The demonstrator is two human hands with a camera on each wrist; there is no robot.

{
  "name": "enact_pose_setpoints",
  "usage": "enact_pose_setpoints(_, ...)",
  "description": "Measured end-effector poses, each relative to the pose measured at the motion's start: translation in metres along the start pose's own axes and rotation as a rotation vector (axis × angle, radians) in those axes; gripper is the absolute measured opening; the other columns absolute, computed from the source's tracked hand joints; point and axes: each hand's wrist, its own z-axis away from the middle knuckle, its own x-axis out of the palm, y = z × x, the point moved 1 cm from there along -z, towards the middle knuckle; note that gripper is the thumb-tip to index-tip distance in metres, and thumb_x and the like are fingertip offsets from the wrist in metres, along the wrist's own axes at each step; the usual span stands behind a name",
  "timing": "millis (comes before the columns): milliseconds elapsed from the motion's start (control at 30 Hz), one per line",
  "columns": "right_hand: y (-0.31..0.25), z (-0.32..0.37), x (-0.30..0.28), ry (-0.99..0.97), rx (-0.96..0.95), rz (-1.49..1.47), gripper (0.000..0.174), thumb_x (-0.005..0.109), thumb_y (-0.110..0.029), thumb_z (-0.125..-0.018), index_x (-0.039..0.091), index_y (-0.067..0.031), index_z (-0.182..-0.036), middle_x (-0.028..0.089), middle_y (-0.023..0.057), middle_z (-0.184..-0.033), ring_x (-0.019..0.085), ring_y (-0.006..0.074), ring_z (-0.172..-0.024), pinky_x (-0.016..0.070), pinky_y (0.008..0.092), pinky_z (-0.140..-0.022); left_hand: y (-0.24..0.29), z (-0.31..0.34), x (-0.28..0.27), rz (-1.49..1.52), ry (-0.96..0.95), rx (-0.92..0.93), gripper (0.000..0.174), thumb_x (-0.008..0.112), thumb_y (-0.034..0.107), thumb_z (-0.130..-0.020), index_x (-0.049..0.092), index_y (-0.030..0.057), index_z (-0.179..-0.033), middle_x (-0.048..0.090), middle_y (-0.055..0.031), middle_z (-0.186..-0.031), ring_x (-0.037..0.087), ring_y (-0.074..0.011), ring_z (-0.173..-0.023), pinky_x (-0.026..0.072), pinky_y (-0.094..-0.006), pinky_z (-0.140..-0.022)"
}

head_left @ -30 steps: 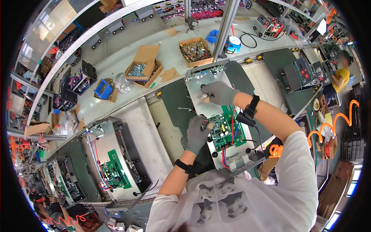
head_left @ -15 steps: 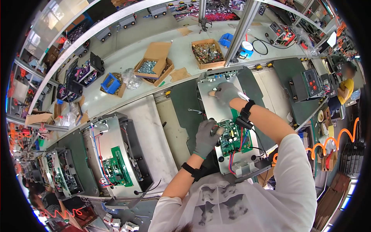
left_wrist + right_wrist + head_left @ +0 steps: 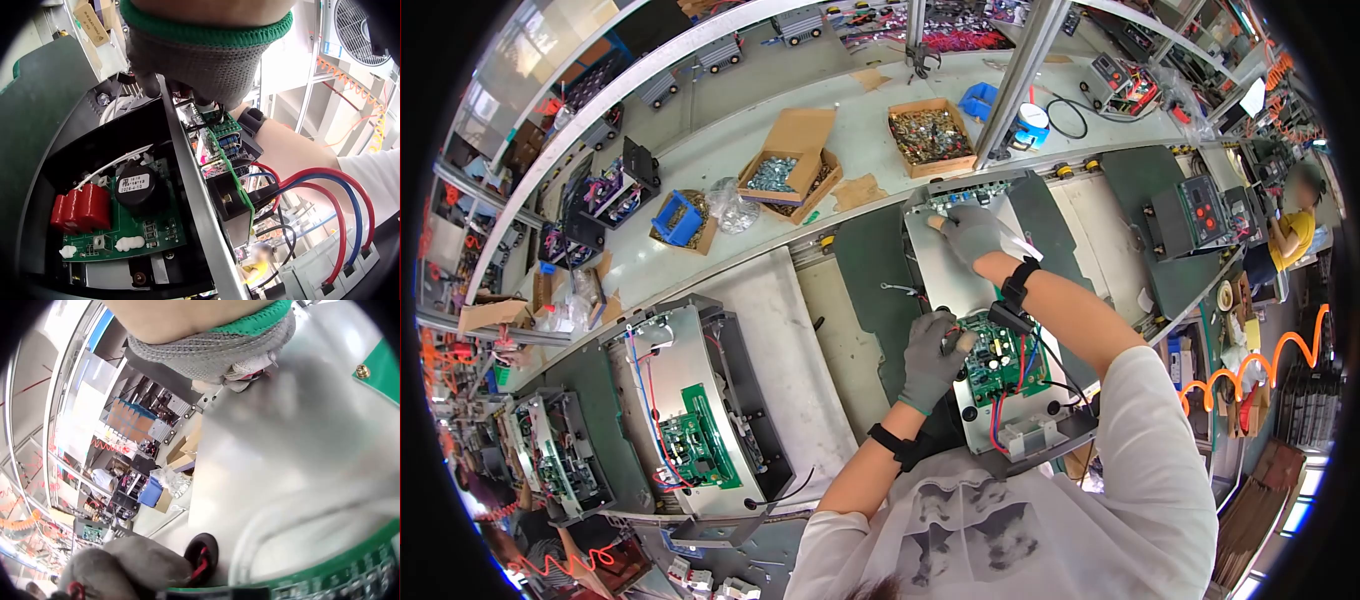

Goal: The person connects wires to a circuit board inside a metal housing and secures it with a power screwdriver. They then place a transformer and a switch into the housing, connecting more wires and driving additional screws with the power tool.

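The gloved left hand (image 3: pixel 932 360) is at the left edge of a metal plate (image 3: pixel 945 278), beside a green circuit board (image 3: pixel 1000 356). In the left wrist view the left hand (image 3: pixel 200 65) bends over the unit's metal edge (image 3: pixel 203 215), fingertips hidden. Its grey fingers (image 3: pixel 134 569) lie next to a black grommet (image 3: pixel 211 545) with red inside, in the right wrist view. Farther up the plate is the right hand (image 3: pixel 973 236), bare fingertips low over the plate's upper end. The right hand (image 3: pixel 219 357) has something pale and dark red at its fingertips, too small to identify.
Another open unit (image 3: pixel 700 400) stands to the left, a closed box-like unit (image 3: pixel 1195 215) to the right. Boxes of small parts (image 3: pixel 930 135) line the far bench. Red and blue wires (image 3: pixel 356 215) loop beside the board. A wrench (image 3: pixel 900 289) lies left of the plate.
The right hand has moved up the plate, away from the left hand. At the plate's left edge the left hand stays in nearly the same place. The head view has shifted slightly.
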Motion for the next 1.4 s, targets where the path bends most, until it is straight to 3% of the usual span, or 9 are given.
enact_pose_setpoints(300, -0.004, 0.000, -0.006, 0.046, -0.069, -0.008, 0.046, 0.061, -0.046, -0.083, 0.069, -0.0011, -0.080, 0.065, 0.0197, -0.082, 0.061, 0.0350, -0.079, 0.0458, 0.0431, -0.074, 0.001, 0.001, -0.001, 0.007, -0.007, -0.001, 0.034, 0.073, 0.027, -0.077, 0.062, 0.0011, -0.096, 0.059, -0.0132, -0.101, 0.058, -0.0265, -0.092, 0.0490, -0.0346, -0.079)
enact_pose_setpoints(400, -0.004, -0.003, -0.002, -0.042, 0.032, -0.075, 0.048, 0.063, -0.048, -0.082, 0.070, -0.0006, -0.088, 0.067, 0.0195, -0.086, 0.064, 0.0332, -0.080, 0.0483, 0.0413, -0.073, 0.000, -0.001, -0.001, -0.013, -0.008, 0.027, 0.035, 0.072, 0.027, -0.078, 0.062, 0.0006, -0.097, 0.058, -0.0135, -0.101, 0.058, -0.0266, -0.091, 0.0492, -0.0342, -0.078)
enact_pose_setpoints(467, 0.001, -0.006, 0.012, -0.032, 0.196, -0.398, 0.044, 0.068, -0.043, -0.080, 0.069, 0.0002, -0.087, 0.067, 0.0187, -0.082, 0.064, 0.0316, -0.075, 0.0488, 0.0402, -0.070, 0.000, 0.000, 0.000, -0.025, -0.014, 0.038, 0.035, 0.072, 0.028, -0.078, 0.062, 0.0004, -0.098, 0.058, -0.0137, -0.101, 0.059, -0.0267, -0.090, 0.0493, -0.0341, -0.078)
enact_pose_setpoints(700, -0.006, -0.002, 0.002, -0.034, 0.196, -0.334, 0.041, 0.069, -0.039, -0.079, 0.069, 0.0001, -0.089, 0.068, 0.0173, -0.081, 0.065, 0.0300, -0.074, 0.0494, 0.0389, -0.069, 0.003, 0.000, -0.002, 0.001, -0.021, 0.011, 0.036, 0.072, 0.028, -0.078, 0.061, 0.0003, -0.100, 0.058, -0.0132, -0.103, 0.059, -0.0263, -0.091, 0.0492, -0.0340, -0.079)
enact_pose_setpoints(767, 0.004, -0.005, 0.010, 0.022, 0.132, -0.347, 0.035, 0.068, -0.033, -0.082, 0.065, -0.0010, -0.069, 0.062, 0.0084, -0.059, 0.060, 0.0186, -0.052, 0.0475, 0.0326, -0.054, 0.002, 0.000, -0.002, 0.007, -0.019, -0.008, 0.036, 0.072, 0.027, -0.078, 0.061, 0.0004, -0.100, 0.058, -0.0131, -0.103, 0.059, -0.0263, -0.092, 0.0491, -0.0340, -0.079)
enact_pose_setpoints(1067, -0.001, 0.001, 0.014, 0.111, 0.185, -0.271, 0.034, 0.066, -0.036, -0.082, 0.068, -0.0025, -0.076, 0.063, 0.0102, -0.061, 0.060, 0.0193, -0.051, 0.0479, 0.0330, -0.054, 0.002, 0.003, -0.001, 0.017, 0.005, -0.007, 0.033, 0.072, 0.025, -0.078, 0.061, 0.0010, -0.099, 0.058, -0.0131, -0.103, 0.058, -0.0269, -0.093, 0.0487, -0.0341, -0.079)
enact_pose_setpoints(1100, -0.002, 0.002, 0.013, 0.110, 0.184, -0.269, 0.034, 0.066, -0.036, -0.082, 0.068, -0.0025, -0.076, 0.063, 0.0102, -0.061, 0.060, 0.0193, -0.051, 0.0479, 0.0330, -0.054, 0.001, 0.003, 0.000, 0.012, 0.006, 0.005, 0.033, 0.072, 0.024, -0.078, 0.061, 0.0010, -0.099, 0.058, -0.0131, -0.103, 0.058, -0.0269, -0.093, 0.0486, -0.0342, -0.080)
enact_pose_setpoints(1167, -0.003, 0.002, 0.010, 0.005, 0.257, -0.320, 0.042, 0.065, -0.044, -0.081, 0.070, -0.0035, -0.091, 0.068, 0.0172, -0.088, 0.064, 0.0312, -0.082, 0.0491, 0.0388, -0.077, -0.001, 0.003, 0.001, 0.009, 0.008, 0.016, 0.033, 0.071, 0.024, -0.078, 0.061, 0.0011, -0.099, 0.058, -0.0131, -0.103, 0.058, -0.0269, -0.093, 0.0484, -0.0343, -0.080)
enact_pose_setpoints(1400, 0.000, -0.001, 0.005, -0.039, 0.216, -0.318, 0.043, 0.064, -0.044, -0.080, 0.070, -0.0029, -0.089, 0.067, 0.0186, -0.087, 0.064, 0.0321, -0.081, 0.0490, 0.0399, -0.076, 0.000, 0.004, 0.001, 0.019, 0.009, -0.006, 0.033, 0.072, 0.024, -0.078, 0.061, 0.0011, -0.098, 0.058, -0.0129, -0.102, 0.057, -0.0266, -0.094, 0.0482, -0.0346, -0.079)
